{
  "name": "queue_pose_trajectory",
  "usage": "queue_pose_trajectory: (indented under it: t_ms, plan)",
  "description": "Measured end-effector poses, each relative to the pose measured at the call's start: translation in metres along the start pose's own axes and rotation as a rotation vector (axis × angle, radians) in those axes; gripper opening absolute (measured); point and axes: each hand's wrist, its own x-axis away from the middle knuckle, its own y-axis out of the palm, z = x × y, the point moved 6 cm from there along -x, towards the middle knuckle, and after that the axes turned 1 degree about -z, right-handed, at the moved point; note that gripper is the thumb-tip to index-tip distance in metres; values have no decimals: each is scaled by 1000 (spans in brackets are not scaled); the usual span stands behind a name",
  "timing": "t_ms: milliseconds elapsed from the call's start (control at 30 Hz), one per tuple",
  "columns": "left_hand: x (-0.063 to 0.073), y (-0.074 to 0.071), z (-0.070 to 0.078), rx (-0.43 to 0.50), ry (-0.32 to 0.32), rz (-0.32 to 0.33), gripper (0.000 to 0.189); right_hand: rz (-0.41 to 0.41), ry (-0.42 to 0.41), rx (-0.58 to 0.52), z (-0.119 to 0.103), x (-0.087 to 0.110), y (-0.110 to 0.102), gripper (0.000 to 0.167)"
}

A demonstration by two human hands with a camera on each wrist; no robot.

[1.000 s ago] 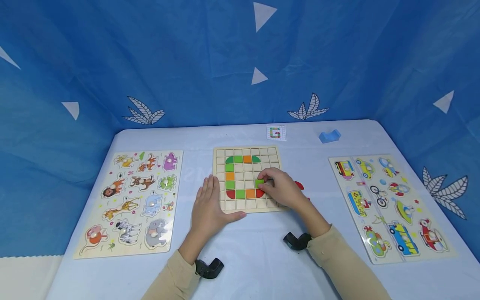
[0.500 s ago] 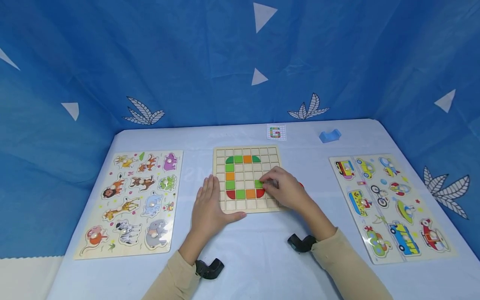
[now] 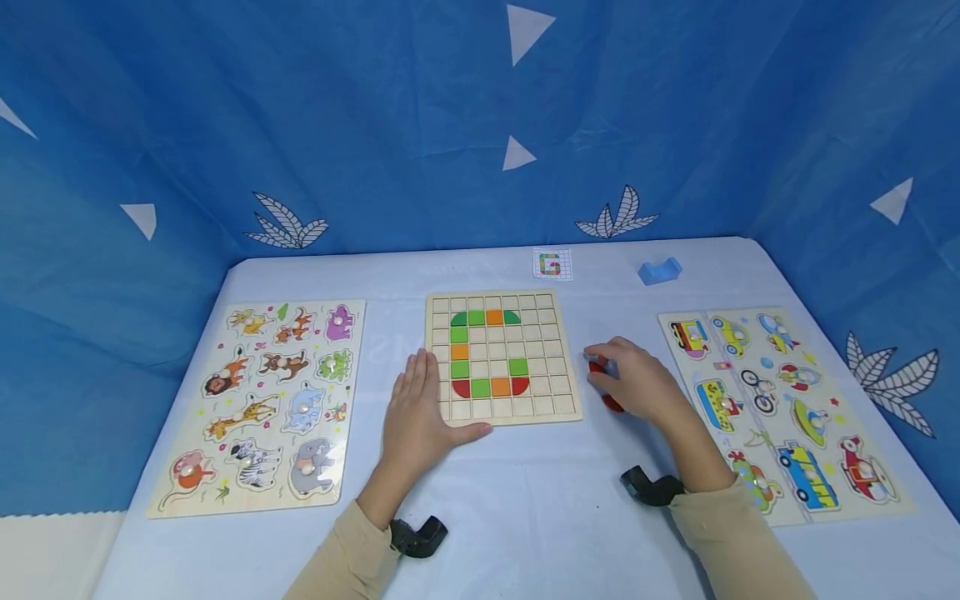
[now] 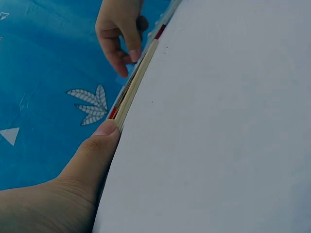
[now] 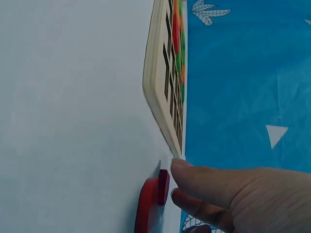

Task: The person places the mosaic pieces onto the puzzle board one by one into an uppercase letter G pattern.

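A square wooden grid board (image 3: pixel 551 404) lies mid-table, with green, orange and red tiles set in its cells. Along its left edge rests my left hand (image 3: pixel 420 425), fingers straight and the thumb stretched to the front edge; the left wrist view shows the thumb (image 4: pixel 99 141) at the board's side. My right hand (image 3: pixel 633 383) is over the table just right of the board, thumb and forefinger bent and apart around a red piece (image 3: pixel 597 367). A second, curved red piece (image 3: pixel 612 403) lies under the hand. In the right wrist view a dark red piece (image 5: pixel 164 187) is right by the fingertips.
An animal peg puzzle (image 3: pixel 288 367) lies at the left, a vehicle puzzle (image 3: pixel 780 392) at the right, close to the right forearm. Behind the board are a small pattern card (image 3: pixel 552 264) and a blue block (image 3: pixel 660 271). Blue cloth surrounds the table's back and sides.
My right hand has left the green tile in its cell on the board and moved right to the red pieces. The left hand has stayed in place.
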Motion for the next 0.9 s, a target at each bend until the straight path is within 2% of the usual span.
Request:
queue_pose_trajectory:
  t_ms: [200, 533, 700, 900]
  plan:
    - [0, 0, 0, -1, 1, 1, 139, -13, 34, 3, 11, 0, 2, 36]
    - [0, 0, 1, 0, 1, -3, 138, -30, 17, -114, 11, -7, 3, 21]
    - [0, -1, 1, 7, -2, -10, 139, -37, 5, -191, -1, -15, 5, 15]
    - [0, 0, 0, 0, -9, -17, 139, -33, -21, -275, -28, -30, 15, 20]
